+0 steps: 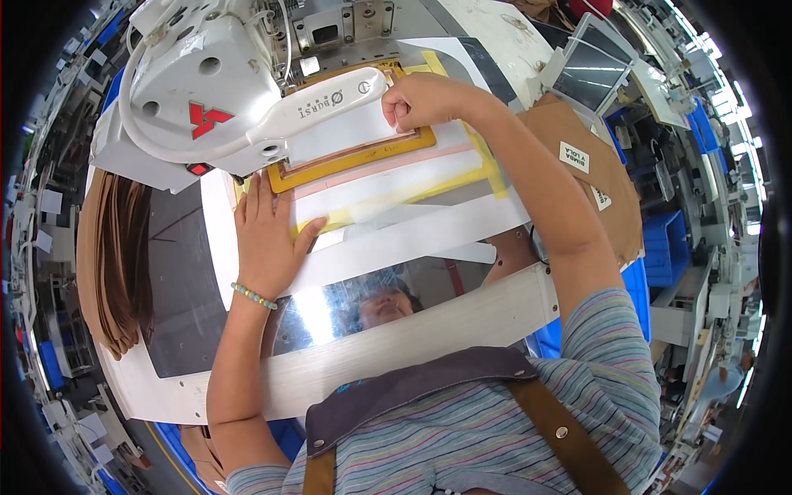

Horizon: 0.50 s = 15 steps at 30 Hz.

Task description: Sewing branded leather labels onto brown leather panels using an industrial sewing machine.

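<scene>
Nearby, pale rail (462, 322): runs along the bench's near edge.
Left hand (268, 235): flat, thumb apart from the fingers, resting on the white sheet at the frame's near left corner.
White sheet (388, 239): under the yellow frame.
Yellow frame (363, 157): between the hands, below the white machine arm (322, 106).
Right hand (422, 99): farther, fingers curled at the frame's right end; cannot tell what they pinch.

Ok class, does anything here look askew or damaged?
Slightly: the narrow yellow tape strips on the large white paper sheet meet untidily at its right side, one end running past their corner, perhaps deliberately. Nothing looks spilled.
</scene>
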Tool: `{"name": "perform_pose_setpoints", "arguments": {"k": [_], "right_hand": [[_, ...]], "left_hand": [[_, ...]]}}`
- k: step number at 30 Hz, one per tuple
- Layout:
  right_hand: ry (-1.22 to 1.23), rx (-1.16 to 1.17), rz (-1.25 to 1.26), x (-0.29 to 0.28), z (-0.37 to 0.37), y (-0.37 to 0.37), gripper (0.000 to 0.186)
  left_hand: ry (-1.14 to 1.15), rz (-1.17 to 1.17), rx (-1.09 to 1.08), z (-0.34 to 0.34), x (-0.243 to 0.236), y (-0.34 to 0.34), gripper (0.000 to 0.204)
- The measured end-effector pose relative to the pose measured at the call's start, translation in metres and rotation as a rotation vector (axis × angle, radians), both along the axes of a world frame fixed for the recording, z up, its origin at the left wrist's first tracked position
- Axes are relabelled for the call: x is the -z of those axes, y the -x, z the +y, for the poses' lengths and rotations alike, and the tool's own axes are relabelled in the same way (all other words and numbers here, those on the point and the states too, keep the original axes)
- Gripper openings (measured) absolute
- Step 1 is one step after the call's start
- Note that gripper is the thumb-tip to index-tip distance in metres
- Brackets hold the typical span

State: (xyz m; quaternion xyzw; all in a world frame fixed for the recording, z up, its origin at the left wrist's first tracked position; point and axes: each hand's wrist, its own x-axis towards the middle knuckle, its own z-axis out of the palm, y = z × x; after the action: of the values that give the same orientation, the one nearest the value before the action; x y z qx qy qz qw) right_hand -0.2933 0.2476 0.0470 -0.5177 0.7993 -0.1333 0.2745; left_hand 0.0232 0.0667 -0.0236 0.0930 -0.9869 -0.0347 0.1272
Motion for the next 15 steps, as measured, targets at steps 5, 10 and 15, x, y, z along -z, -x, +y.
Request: {"name": "perform_pose_setpoints", "arguments": {"k": [5,10,15], "right_hand": [[-0.047,0.033,0.047,-0.004,0.001,-0.008,0.013],[-0.038,-0.101,0.267,0.001,0.010,-0.018,0.012],[-0.086,-0.248,0.943,0.017,-0.001,-0.015,0.021]], "left_hand": [[0.016,0.010,0.006,0.000,0.002,-0.001,0.075],[0.001,-0.005,-0.002,0.000,0.003,-0.001,0.079],[0.005,0.002,-0.001,-0.001,0.003,0.001,0.077]]}}
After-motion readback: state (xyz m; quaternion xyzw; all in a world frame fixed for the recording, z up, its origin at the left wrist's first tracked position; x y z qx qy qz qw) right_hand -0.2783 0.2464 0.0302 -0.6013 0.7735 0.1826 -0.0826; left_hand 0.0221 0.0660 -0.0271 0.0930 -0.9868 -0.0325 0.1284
